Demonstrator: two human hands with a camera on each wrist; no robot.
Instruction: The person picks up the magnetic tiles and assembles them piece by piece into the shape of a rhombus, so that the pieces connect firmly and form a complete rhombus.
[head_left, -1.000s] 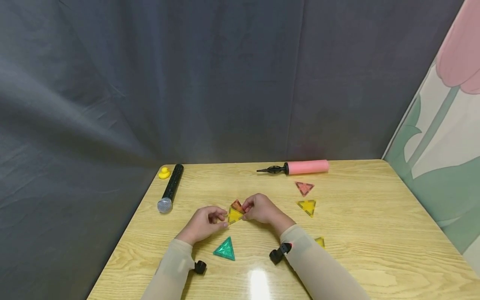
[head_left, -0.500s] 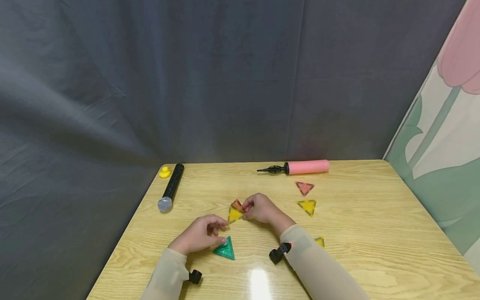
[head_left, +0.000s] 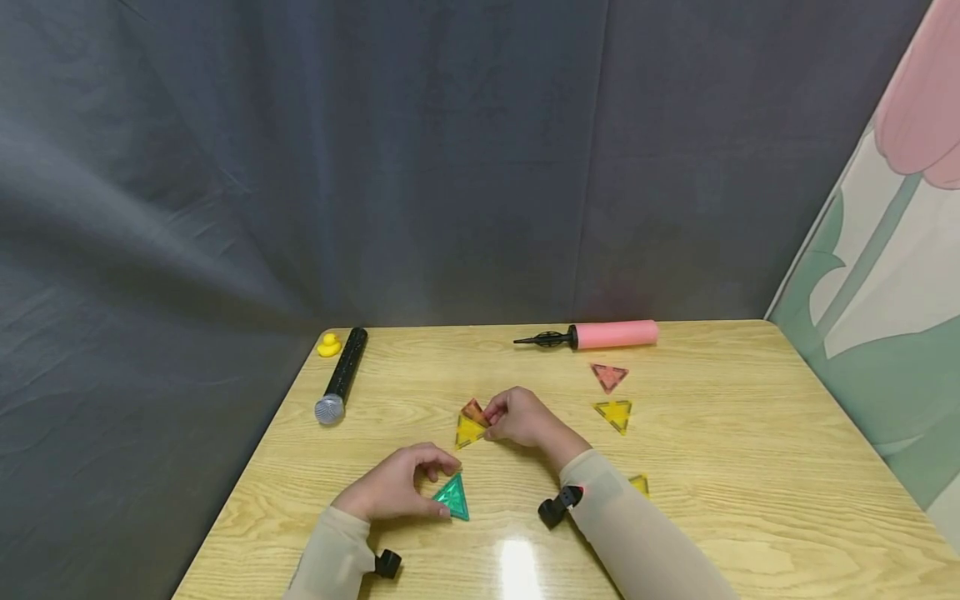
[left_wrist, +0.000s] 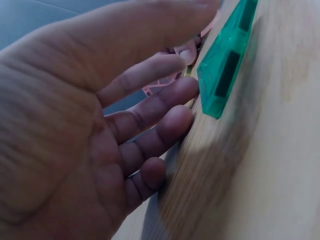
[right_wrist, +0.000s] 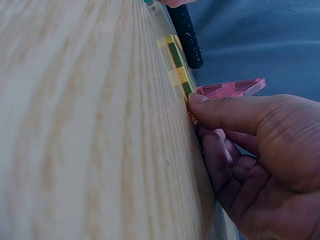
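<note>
A green triangular magnetic tile (head_left: 454, 498) lies on the table between the thumb and index finger of my left hand (head_left: 401, 486). The fingers are spread and loosely bent; in the left wrist view the green tile (left_wrist: 220, 75) stands just beyond the fingertips, with no clear grip. Farther away, my right hand (head_left: 521, 419) pinches the corner where a yellow triangular tile (head_left: 468, 432) meets a red triangular tile (head_left: 474, 410). In the right wrist view, the yellow tile (right_wrist: 176, 60) lies flat and the red tile (right_wrist: 235, 88) tilts up behind the thumb.
On the right lie a pink triangular tile (head_left: 610, 377), a yellow tile (head_left: 615, 415) and another yellow tile (head_left: 640, 483), partly hidden by the right sleeve. A pink hand pump (head_left: 615, 334) lies at the back edge. A microphone (head_left: 343, 375) and rubber duck (head_left: 328, 345) are at the left.
My left hand has left the yellow tile and moved toward me, to the green tile, its thumb and index finger now around it. The right hand has stayed in place.
</note>
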